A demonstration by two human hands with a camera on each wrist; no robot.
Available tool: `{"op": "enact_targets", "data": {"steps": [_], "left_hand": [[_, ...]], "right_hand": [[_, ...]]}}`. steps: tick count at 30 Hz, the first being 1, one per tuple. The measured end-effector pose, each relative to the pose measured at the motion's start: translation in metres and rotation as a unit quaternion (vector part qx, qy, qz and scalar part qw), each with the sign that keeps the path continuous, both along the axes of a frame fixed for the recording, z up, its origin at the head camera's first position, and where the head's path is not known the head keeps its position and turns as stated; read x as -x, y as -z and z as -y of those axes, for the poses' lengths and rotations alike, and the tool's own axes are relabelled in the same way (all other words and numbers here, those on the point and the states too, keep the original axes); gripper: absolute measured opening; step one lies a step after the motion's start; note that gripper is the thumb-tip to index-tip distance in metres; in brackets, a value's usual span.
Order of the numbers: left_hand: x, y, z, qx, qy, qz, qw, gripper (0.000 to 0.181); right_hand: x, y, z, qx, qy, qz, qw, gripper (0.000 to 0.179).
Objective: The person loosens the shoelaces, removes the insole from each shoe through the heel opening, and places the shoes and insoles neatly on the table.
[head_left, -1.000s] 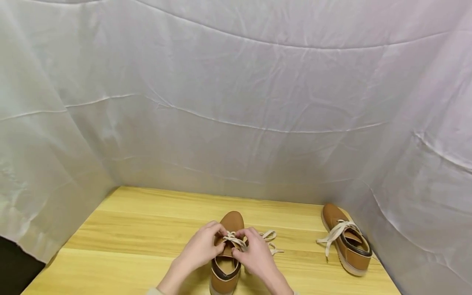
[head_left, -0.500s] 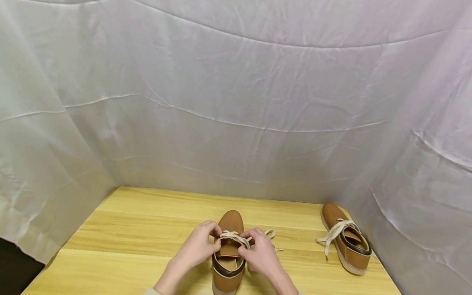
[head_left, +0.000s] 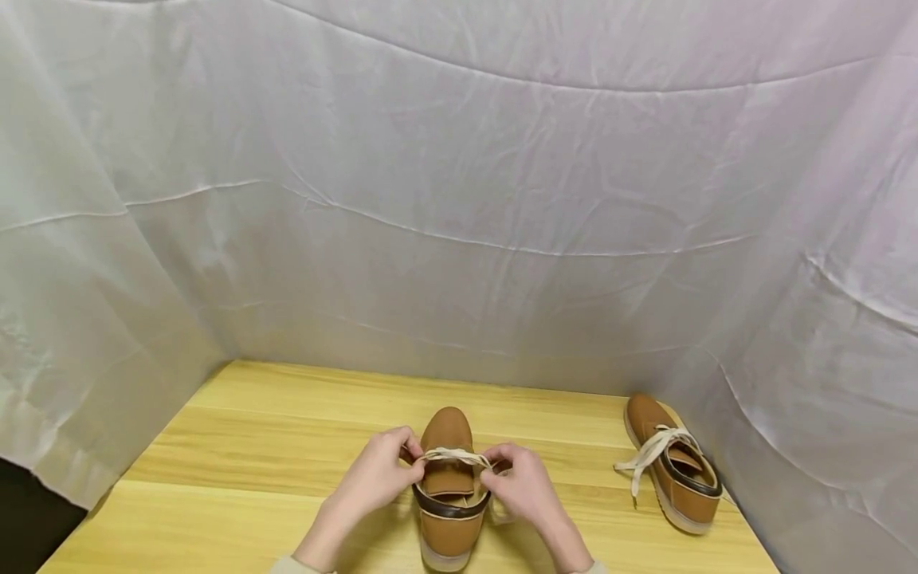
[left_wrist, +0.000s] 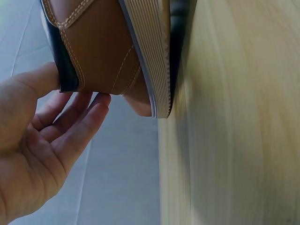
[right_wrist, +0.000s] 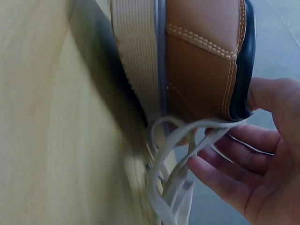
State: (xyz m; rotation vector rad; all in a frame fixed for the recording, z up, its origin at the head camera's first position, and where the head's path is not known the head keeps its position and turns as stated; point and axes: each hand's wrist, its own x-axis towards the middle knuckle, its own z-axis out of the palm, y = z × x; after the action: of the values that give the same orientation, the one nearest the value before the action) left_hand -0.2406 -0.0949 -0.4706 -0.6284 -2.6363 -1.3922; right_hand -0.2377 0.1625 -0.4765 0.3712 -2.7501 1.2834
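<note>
A brown leather shoe (head_left: 450, 429) with cream laces (head_left: 456, 456) points away from me, between my two hands in the head view. My left hand (head_left: 380, 472) pinches the left edge of its opening; in the left wrist view the thumb is at the dark collar (left_wrist: 67, 70) and the fingers lie against the outer side. On the other side my right hand (head_left: 527, 482) pinches the right edge. Loose lace ends (right_wrist: 168, 187) hang beside the right fingers in the right wrist view. The opening is spread wide, showing the tongue (head_left: 448, 480).
A matching brown shoe (head_left: 692, 494) stands at the right of the wooden table (head_left: 272, 446), its laces draped over its left side. Grey cloth (head_left: 459, 199) hangs behind the table and along both sides.
Both hands have moved apart, drawing the shoe's opening and the laces across it wider. The shoe's heel has swung slightly right. The other shoe stays put.
</note>
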Motion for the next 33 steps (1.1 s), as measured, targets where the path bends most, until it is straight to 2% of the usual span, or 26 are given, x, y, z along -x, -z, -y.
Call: {"op": "enact_targets", "data": {"steps": [11,15,21,24,27,30,33], "left_hand": [[0.001,0.000,0.001,-0.001,0.025,-0.003,0.9997,0.019],[0.000,0.000,-0.003,0.018,0.021,-0.010,0.9996,0.020],[0.002,-0.001,-0.005,0.033,0.030,-0.006,0.9990,0.019],[0.006,-0.002,0.002,0.037,0.042,-0.001,0.9984,0.022],[0.013,-0.004,0.011,0.049,0.053,-0.007,0.9974,0.026],[0.022,-0.006,0.019,0.084,0.061,-0.033,0.9940,0.031],[0.033,-0.006,0.022,0.134,0.084,-0.062,0.9854,0.045]], "right_hand": [[0.003,0.002,-0.014,-0.007,-0.018,-0.001,0.9998,0.021],[0.000,0.001,-0.009,-0.006,-0.028,-0.008,0.9996,0.021],[-0.009,-0.005,-0.002,-0.015,-0.019,-0.011,0.9996,0.020],[-0.016,-0.009,0.001,-0.011,-0.016,-0.006,0.9998,0.027],[-0.025,-0.010,0.003,-0.002,-0.015,-0.025,0.9996,0.030],[-0.038,-0.009,0.002,0.001,-0.022,-0.051,0.9985,0.031],[-0.051,-0.008,0.001,0.001,-0.041,-0.064,0.9971,0.029]]}}
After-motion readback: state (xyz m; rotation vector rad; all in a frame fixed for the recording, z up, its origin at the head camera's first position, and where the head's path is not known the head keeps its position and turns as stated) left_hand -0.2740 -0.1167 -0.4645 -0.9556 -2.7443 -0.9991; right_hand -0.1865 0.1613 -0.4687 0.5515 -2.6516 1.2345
